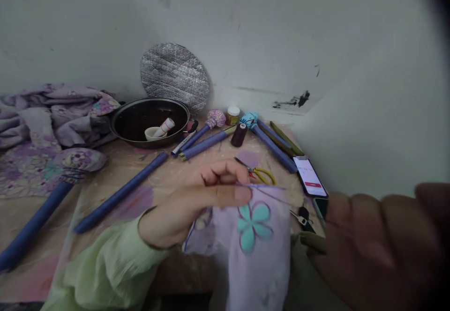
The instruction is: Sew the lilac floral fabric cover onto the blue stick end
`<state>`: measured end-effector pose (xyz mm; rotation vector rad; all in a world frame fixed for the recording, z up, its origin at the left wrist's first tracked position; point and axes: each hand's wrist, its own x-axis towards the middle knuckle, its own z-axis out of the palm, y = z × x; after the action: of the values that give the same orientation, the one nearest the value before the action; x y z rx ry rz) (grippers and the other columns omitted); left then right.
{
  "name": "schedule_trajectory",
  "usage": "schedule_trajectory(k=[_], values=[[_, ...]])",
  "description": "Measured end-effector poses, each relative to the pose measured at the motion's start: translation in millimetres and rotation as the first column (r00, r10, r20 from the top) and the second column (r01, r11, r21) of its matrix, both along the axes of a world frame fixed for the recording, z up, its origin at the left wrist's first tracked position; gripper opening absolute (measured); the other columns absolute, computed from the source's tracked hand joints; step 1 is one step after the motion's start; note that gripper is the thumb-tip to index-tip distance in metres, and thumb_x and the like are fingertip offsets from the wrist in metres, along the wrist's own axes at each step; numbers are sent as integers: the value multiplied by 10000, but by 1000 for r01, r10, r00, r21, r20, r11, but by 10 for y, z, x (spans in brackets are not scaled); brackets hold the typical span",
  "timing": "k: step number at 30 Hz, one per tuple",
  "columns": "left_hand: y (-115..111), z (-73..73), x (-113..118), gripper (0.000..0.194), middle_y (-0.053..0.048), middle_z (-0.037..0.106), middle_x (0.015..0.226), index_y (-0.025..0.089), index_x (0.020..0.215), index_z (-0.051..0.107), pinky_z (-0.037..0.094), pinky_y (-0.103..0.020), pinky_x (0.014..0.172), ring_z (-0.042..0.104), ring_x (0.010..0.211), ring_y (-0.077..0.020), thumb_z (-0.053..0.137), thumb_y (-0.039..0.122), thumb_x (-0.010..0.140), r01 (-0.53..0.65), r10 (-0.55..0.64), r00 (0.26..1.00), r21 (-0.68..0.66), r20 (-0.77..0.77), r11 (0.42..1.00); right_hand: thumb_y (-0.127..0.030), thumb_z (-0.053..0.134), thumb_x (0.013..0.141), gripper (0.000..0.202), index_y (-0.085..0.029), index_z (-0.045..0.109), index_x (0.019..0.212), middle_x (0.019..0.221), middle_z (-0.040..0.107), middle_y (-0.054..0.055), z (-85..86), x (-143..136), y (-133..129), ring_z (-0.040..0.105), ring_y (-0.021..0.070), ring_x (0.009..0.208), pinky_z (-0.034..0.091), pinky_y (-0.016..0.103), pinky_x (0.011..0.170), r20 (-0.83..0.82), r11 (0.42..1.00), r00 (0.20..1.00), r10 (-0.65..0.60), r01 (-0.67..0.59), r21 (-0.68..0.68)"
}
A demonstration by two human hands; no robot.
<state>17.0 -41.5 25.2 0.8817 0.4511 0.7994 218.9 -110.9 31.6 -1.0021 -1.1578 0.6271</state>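
Observation:
My left hand (pixel 221 191) is closed, thumb pressed against the fingers, on the top edge of a lavender cloth (pixel 260 273). A teal flower with a dark outline is printed on this cloth, which hangs down below my hand. From the pinched edge a dark thread (pixel 272 194) runs straight to the right. It leads to my right hand (pixel 379 245), large, dark and blurred close to the camera, with its fingers curled in. Any needle there is hidden. Just behind the left hand lie yellow-handled scissors (pixel 263 175).
A black pan (pixel 121 137) holds a white cup. Floral fabric (pixel 52 119) is heaped at left. Several blue-wrapped sticks (pixel 123 191), some cloth-headed, lie about. A dark thread spool (pixel 239 135) and a jar (pixel 233 115) stand near the wall. A lit phone (pixel 311 177) lies right.

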Motion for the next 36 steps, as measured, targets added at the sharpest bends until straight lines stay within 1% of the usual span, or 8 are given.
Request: schedule_trajectory(k=[3,6,10,15,19,24,30,36], values=[[246,-225,21,126,39,577,661,168,728,621,401,-168,522,495,552,-59,718,239,765,-110,139,954,122,-266,986,-344,569,936,98,-297,615,863,474,466,-73,-86,-166,295,501,159,422,457,332,505,-212,991,975,71,-44,130],[513,-595,-3,125,20,597,683,136,733,611,446,-201,606,538,607,-81,710,193,782,-105,164,902,164,-400,981,-422,604,912,199,-255,553,816,596,587,-71,-327,-295,683,609,148,608,521,329,705,-101,983,984,149,-159,-94],[736,-1055,-112,130,-18,643,849,114,887,626,539,-288,701,617,748,-132,664,238,892,-54,190,817,255,-545,965,-479,601,897,302,-198,596,785,707,671,-4,-751,-338,1025,640,160,714,502,341,769,-24,950,982,188,-188,-249],[888,-1394,-247,270,-82,650,1106,132,1146,610,582,-378,802,657,935,-193,604,316,948,63,194,696,328,-691,943,-512,597,879,344,-189,644,769,807,706,43,-1144,-350,1205,652,185,811,489,357,827,43,931,976,213,-190,-310],[948,-1491,-298,299,-92,640,1153,136,1182,600,575,-408,842,652,983,-209,606,322,947,149,257,620,433,-741,889,-453,581,927,311,-157,659,871,894,698,41,-1346,-398,1305,661,184,873,517,394,856,85,924,974,208,-167,-343],[818,-1419,-310,280,-98,626,1203,148,1165,613,538,-452,925,624,1071,-231,601,324,947,232,393,614,632,-685,739,-380,582,950,290,-148,631,1117,1095,672,71,-1550,-455,1379,665,195,945,561,409,834,124,913,973,196,-135,-384],[561,-1476,-302,218,-69,676,1052,137,1025,655,551,-415,891,653,974,-199,592,333,954,425,287,699,703,-655,570,-356,597,943,323,-162,603,1201,1193,643,87,-1715,-439,1414,655,217,1009,566,427,854,168,900,970,178,-92,-426],[500,-1598,-342,240,-85,661,1124,147,1105,637,561,-411,880,652,986,-199,587,329,958,502,244,679,680,-693,535,-354,594,946,313,-164,607,1194,1183,647,85,-1784,-460,1395,659,211,995,569,420,846,185,887,959,212,-109,-449]])
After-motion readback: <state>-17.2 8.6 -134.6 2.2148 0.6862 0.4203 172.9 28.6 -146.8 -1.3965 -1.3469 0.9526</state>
